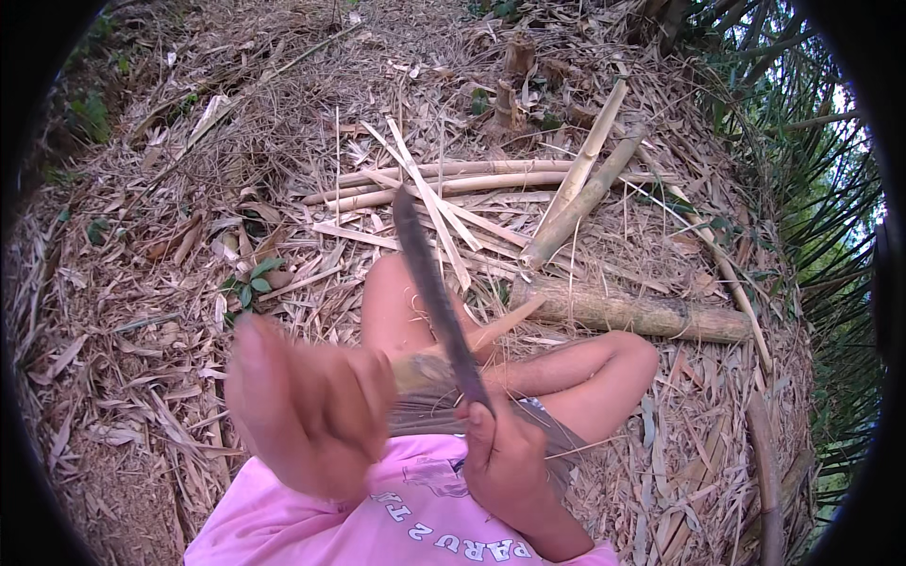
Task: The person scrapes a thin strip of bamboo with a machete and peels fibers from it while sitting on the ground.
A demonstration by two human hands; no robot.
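My right hand (510, 457) is wrapped round the handle end of a long dark machete (429, 269). Its blade points up and away, slanting slightly left. My left hand (307, 406), blurred by motion, is closed round a piece of split bamboo (510, 325). The bamboo reaches from that fist toward the upper right, over my lap. Machete and bamboo cross in front of my shin; whether the edge touches the bamboo I cannot tell. The bamboo's near end is hidden by my left hand, and the machete's handle is mostly covered by my right fingers.
My bent legs (595, 387) lie just beyond my hands. A thick bamboo pole (642, 313) rests past my knee, with another bamboo length (585, 198) leaning across split strips (439, 208). Small stumps (510, 104) stand farther off. Dry leaf litter (123, 358) covers the ground.
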